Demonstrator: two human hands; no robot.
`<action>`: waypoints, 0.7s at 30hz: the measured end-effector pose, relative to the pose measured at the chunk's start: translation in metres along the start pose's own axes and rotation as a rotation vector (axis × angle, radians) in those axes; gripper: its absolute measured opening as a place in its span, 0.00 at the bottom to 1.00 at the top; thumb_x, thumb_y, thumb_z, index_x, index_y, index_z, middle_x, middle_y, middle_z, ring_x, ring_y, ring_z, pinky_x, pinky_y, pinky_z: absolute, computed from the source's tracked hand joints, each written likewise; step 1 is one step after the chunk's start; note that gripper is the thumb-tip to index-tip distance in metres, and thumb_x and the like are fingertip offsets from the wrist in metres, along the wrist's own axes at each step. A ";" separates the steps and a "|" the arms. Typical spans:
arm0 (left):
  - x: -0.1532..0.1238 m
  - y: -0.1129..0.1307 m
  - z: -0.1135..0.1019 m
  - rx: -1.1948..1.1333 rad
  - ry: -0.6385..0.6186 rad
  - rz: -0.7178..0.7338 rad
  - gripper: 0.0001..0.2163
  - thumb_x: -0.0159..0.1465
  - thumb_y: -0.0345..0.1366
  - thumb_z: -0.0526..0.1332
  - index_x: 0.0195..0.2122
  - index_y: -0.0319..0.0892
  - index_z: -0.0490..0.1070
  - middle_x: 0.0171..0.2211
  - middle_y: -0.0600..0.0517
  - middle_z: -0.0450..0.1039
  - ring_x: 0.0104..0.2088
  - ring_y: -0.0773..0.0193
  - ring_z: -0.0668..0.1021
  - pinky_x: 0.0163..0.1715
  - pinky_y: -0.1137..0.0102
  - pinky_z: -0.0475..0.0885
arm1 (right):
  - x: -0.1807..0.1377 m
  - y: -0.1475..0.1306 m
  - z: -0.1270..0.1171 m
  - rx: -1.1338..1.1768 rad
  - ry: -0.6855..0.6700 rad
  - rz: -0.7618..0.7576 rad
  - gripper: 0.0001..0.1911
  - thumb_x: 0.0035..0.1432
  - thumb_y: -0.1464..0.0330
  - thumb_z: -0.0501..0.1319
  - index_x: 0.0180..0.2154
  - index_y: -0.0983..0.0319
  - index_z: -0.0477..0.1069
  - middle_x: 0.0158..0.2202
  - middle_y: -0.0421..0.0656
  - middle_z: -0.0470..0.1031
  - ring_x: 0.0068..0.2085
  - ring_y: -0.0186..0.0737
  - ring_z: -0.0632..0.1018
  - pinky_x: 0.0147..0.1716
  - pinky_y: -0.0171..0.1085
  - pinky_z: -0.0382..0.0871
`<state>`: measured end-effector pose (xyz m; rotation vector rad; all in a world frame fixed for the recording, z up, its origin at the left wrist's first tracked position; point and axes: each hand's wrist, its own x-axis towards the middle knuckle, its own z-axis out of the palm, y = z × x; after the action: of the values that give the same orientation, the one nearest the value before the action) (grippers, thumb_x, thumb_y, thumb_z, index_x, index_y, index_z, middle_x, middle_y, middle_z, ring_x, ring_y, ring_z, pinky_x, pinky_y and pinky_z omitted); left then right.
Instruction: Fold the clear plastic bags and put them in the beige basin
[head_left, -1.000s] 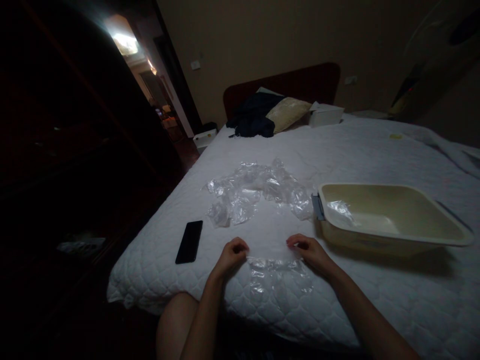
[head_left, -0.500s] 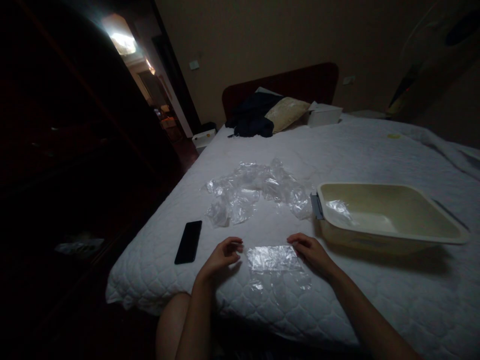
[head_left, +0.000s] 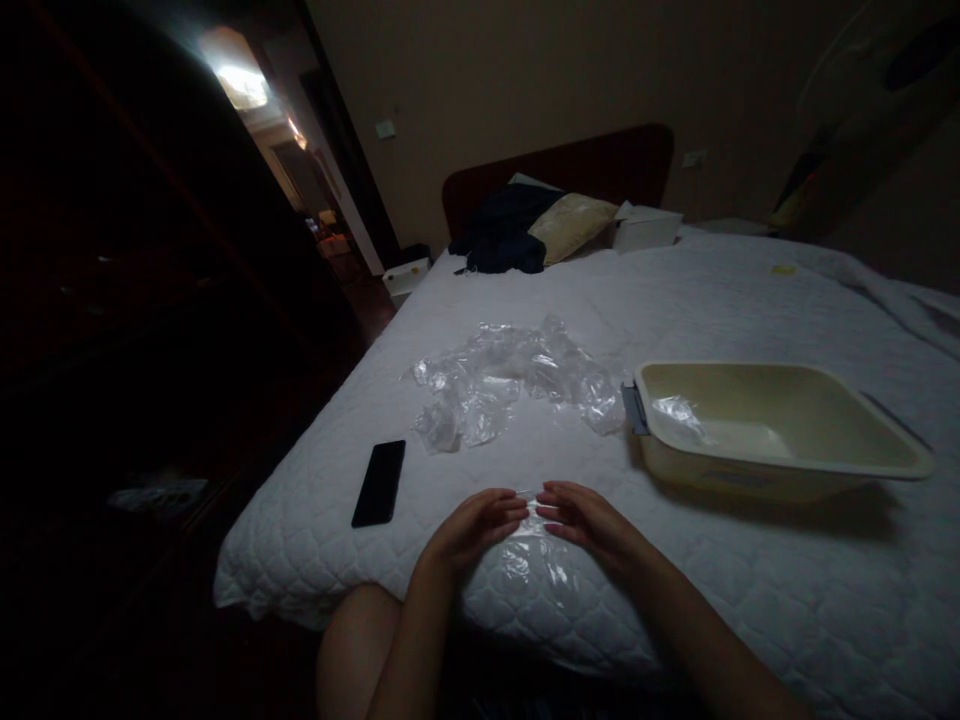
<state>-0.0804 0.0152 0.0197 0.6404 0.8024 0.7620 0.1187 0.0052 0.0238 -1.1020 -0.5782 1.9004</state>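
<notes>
A clear plastic bag (head_left: 537, 565) lies near the front edge of the bed, its upper part mostly covered by my hands. My left hand (head_left: 484, 522) rests over its left side, fingers stretched toward the middle. From the other side, my right hand (head_left: 581, 518) lies over the bag, its fingers slightly apart and pointing left. Only a narrow gap separates the two sets of fingertips. Whether any plastic is pinched under them is hidden. Beyond my hands spreads a loose heap of crumpled clear plastic bags (head_left: 495, 375).
A cream plastic bin (head_left: 795, 482) with grey handles stands at the right, some clear plastic inside it. On the left lies a black phone (head_left: 379, 484). Dark clothing (head_left: 506, 230), a beige pillow (head_left: 574, 225) and a white box (head_left: 646, 230) are by the headboard (head_left: 562, 165).
Both hands have moved inward over the bag, from its two sides to almost meeting at the middle. The bag's upper part is now mostly covered and looks narrower.
</notes>
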 end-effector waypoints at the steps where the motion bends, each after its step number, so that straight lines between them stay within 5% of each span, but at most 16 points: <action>1: 0.003 -0.001 -0.004 -0.022 0.001 -0.030 0.11 0.55 0.37 0.60 0.37 0.35 0.69 0.42 0.40 0.71 0.45 0.56 0.73 0.47 0.65 0.63 | 0.003 0.001 -0.006 0.012 0.004 0.007 0.09 0.50 0.66 0.59 0.35 0.62 0.67 0.39 0.49 0.73 0.38 0.40 0.76 0.37 0.37 0.71; 9: -0.005 0.011 -0.015 -0.025 0.029 -0.056 0.11 0.56 0.38 0.59 0.36 0.36 0.68 0.40 0.42 0.72 0.40 0.58 0.75 0.39 0.67 0.69 | 0.003 -0.018 -0.051 0.033 0.066 -0.031 0.07 0.50 0.67 0.59 0.33 0.63 0.68 0.40 0.50 0.72 0.41 0.42 0.75 0.36 0.38 0.71; 12: -0.011 0.013 -0.019 0.114 0.107 0.047 0.10 0.55 0.39 0.59 0.34 0.38 0.67 0.30 0.48 0.72 0.25 0.66 0.75 0.22 0.73 0.68 | 0.001 -0.025 -0.060 -0.140 0.147 -0.115 0.10 0.47 0.65 0.61 0.33 0.62 0.68 0.33 0.46 0.73 0.31 0.36 0.75 0.25 0.33 0.70; 15: -0.015 0.011 -0.024 0.291 0.237 0.127 0.12 0.54 0.43 0.60 0.26 0.38 0.65 0.19 0.55 0.67 0.13 0.75 0.65 0.12 0.78 0.56 | 0.003 -0.026 -0.068 -0.386 0.212 -0.199 0.12 0.44 0.64 0.63 0.32 0.62 0.67 0.24 0.40 0.70 0.21 0.31 0.70 0.14 0.29 0.60; 21: -0.004 -0.003 -0.025 0.442 0.316 0.131 0.14 0.49 0.42 0.64 0.30 0.38 0.65 0.19 0.57 0.65 0.12 0.75 0.65 0.11 0.79 0.56 | 0.011 -0.016 -0.064 -0.605 0.177 -0.254 0.18 0.40 0.63 0.64 0.34 0.64 0.67 0.25 0.40 0.69 0.21 0.29 0.67 0.17 0.30 0.57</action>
<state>-0.1012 0.0156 0.0051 0.9890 1.2466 0.8229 0.1778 0.0217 -0.0021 -1.4725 -1.1763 1.4192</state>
